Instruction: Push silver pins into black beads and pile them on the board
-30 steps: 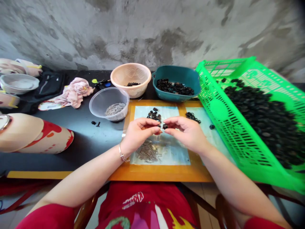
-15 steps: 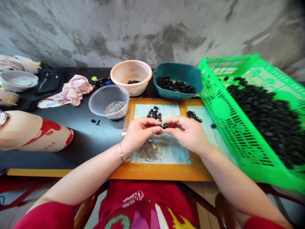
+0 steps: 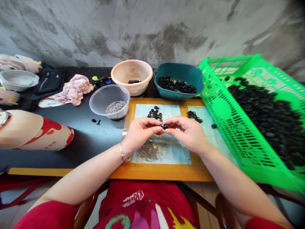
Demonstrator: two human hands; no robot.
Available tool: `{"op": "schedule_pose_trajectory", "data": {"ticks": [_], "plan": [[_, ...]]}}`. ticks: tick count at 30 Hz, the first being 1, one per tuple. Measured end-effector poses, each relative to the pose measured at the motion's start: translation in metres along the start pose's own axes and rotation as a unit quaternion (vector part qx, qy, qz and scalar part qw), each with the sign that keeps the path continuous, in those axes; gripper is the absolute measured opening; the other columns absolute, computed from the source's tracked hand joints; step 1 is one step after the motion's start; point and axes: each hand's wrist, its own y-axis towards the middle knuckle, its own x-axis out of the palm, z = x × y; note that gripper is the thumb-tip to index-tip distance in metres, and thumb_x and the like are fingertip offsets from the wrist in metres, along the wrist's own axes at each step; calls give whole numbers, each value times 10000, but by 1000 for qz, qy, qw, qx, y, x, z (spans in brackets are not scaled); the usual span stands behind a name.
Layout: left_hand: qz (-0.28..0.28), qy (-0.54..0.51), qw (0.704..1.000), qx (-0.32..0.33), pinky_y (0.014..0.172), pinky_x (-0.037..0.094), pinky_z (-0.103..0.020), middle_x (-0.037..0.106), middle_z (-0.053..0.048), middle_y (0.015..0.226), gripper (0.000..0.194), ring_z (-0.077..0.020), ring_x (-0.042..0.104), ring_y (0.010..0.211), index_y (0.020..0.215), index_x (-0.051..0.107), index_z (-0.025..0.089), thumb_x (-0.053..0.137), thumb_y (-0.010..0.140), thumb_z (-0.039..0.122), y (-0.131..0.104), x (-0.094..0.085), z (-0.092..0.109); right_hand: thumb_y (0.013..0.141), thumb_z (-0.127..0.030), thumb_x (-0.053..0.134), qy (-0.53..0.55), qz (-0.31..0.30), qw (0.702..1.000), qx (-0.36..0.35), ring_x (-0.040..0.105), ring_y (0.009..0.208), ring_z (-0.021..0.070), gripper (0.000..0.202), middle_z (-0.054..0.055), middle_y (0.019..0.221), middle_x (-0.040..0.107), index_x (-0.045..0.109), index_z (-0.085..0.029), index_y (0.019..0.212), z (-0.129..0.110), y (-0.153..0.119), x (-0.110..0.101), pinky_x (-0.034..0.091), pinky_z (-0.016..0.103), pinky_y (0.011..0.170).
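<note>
Over the taped light-blue sheet [image 3: 176, 149], my left hand [image 3: 141, 131] and my right hand [image 3: 189, 133] meet fingertip to fingertip. Both pinch a small round black plastic part [image 3: 164, 126] between thumb and fingers; its far side is hidden by the fingertips. Just behind my left hand lies a small group of black parts [image 3: 154, 113]. Below the hands is a pile of small metal pins [image 3: 149, 150]. Another cluster of black ring-shaped parts [image 3: 194, 116] lies beyond my right hand, with a single black part [image 3: 213, 126] to its right.
A green crate [image 3: 221, 106] heaped with black parts stands at the right. Along the back are a teal basin [image 3: 178, 92], a peach bowl [image 3: 132, 68] and a clear bowl [image 3: 95, 106] of metal pins. At left are a cup-like tumbler [image 3: 47, 133] and a pink cloth [image 3: 77, 90].
Both hands stay in almost the same place, still pinching the small black part. The whole view has shifted very slightly.
</note>
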Motion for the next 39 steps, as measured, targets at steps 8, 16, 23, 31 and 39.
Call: {"op": "schedule_pose_trajectory", "data": {"ticks": [8,16,23,31,39], "plan": [[3,4,1000,-4,614,562,-234,739,-35,669,187,-129,681,594,807,754,126,829,664,222,1,0,-5,776,-267,751,-2,7,1000,13,694,709,168,193,33,813,743,699,-178,939,2,0,4,573,299,673],[11,-2,1000,-15,606,549,-222,737,-43,654,187,-119,669,583,813,763,123,824,673,230,1,0,-5,817,-242,694,18,-46,998,49,731,742,176,253,45,887,775,723,-179,1061,1,1,0,598,305,710],[3,-52,994,-92,610,554,-216,731,-49,640,283,-117,674,584,802,752,106,871,605,271,3,-1,-5,779,-220,731,-70,-1,998,-5,725,805,198,213,53,926,774,762,-187,987,3,2,1,591,322,753],[-28,-91,984,-149,565,533,-206,702,-43,597,306,-104,645,539,717,722,100,901,584,309,5,-5,-4,816,-233,692,-26,-35,999,1,732,844,196,241,45,983,771,745,-212,1050,7,1,4,600,345,816],[-90,-126,972,-177,536,492,-194,675,-27,608,315,-78,602,517,695,709,103,890,622,350,7,-10,-7,836,-247,679,-7,-68,998,-6,714,757,171,306,37,915,767,708,-206,1138,10,-1,5,592,326,758]]}}
